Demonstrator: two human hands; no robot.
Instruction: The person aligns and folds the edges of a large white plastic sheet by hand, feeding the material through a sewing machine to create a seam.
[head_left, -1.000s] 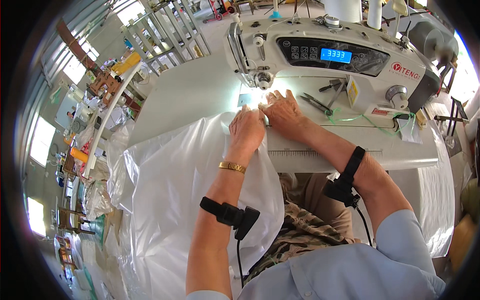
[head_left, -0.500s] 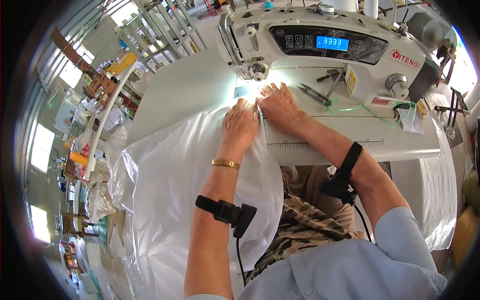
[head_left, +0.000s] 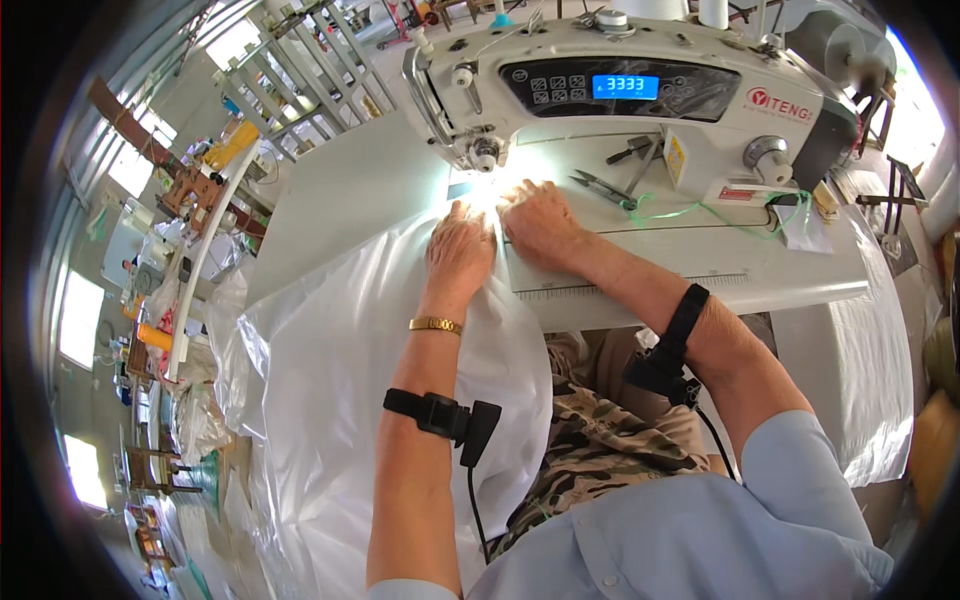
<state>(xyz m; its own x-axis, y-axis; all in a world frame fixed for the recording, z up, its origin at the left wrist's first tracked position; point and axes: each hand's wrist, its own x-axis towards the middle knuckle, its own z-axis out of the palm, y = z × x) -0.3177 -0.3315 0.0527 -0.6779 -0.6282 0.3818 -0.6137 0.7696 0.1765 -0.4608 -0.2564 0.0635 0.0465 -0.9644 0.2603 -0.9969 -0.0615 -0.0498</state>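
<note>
A glossy white plastic-like sheet lies on the sewing table and hangs over its front edge beside my lap. My left hand rests on it just in front of the needle area, with the fingers stretched forward and lying flat. Close on its right, my right hand is closed, fingers curled at the sheet's edge. Both sets of fingertips are partly washed out by the bright lamp. Above them stands the head of a white sewing machine. The needle and presser foot are lost in the glare.
Thread snips and a tangle of green thread lie to the right of my hands, below the machine arm. A ruler scale runs along the table's front. Metal racks stand at the far left.
The whole view has shifted, so the machine and both hands appear slightly further left. Both hands stay at the sheet by the needle area, with little change in their pose.
</note>
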